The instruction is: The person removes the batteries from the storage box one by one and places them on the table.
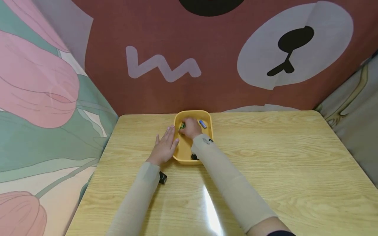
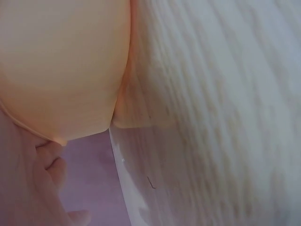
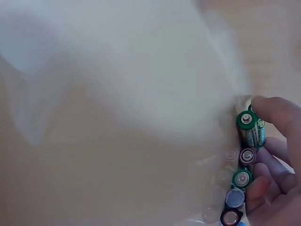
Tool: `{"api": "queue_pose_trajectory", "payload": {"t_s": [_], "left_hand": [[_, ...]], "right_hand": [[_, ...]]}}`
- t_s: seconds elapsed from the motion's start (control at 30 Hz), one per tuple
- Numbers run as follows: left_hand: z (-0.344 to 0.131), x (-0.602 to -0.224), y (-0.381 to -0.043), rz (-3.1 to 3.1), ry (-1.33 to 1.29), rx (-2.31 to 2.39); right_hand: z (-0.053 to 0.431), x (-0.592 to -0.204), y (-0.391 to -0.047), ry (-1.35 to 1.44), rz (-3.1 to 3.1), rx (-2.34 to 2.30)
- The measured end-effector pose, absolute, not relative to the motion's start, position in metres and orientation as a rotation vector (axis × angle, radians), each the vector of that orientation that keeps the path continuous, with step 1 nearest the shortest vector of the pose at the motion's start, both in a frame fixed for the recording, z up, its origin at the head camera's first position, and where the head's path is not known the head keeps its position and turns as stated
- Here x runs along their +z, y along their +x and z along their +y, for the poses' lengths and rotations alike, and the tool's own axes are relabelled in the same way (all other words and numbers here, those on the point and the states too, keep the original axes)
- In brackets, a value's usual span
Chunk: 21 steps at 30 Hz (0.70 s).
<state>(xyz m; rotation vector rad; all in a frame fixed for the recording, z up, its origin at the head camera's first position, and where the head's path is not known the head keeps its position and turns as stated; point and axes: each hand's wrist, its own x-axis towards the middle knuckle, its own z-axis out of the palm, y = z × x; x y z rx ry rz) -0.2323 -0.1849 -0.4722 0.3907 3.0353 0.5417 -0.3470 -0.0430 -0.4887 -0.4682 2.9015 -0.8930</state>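
Note:
A yellow plastic tray (image 1: 184,151) stands at the far side of the table. My right hand (image 1: 192,128) reaches into it with curled fingers and grips a green battery (image 3: 247,121) by the left wall. In the right wrist view, that battery is at my fingertips, above a row of several batteries (image 3: 242,179) lined up along the wall, partly covered by my fingers. A blue battery (image 1: 202,124) lies apart near the tray's far right corner. My left hand (image 1: 164,146) rests against the outside of the left wall, fingers straight.
A black object (image 1: 194,157) shows at the tray's near end, partly behind my right sleeve. Another black piece (image 1: 162,178) is beside my left wrist. A printed cloth (image 1: 218,91) hangs right behind the wooden table (image 1: 280,157), with more cloth at both sides.

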Motion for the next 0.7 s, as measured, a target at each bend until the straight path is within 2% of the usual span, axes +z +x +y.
{"api": "queue_pose_trajectory", "payload": {"t_s": [0.7], "left_hand": [[-0.184,-0.474,-0.233,3.049,0.398,0.54]], "right_hand": [[-0.024,-0.469,-0.343,-0.482,2.772,-1.213]]}}
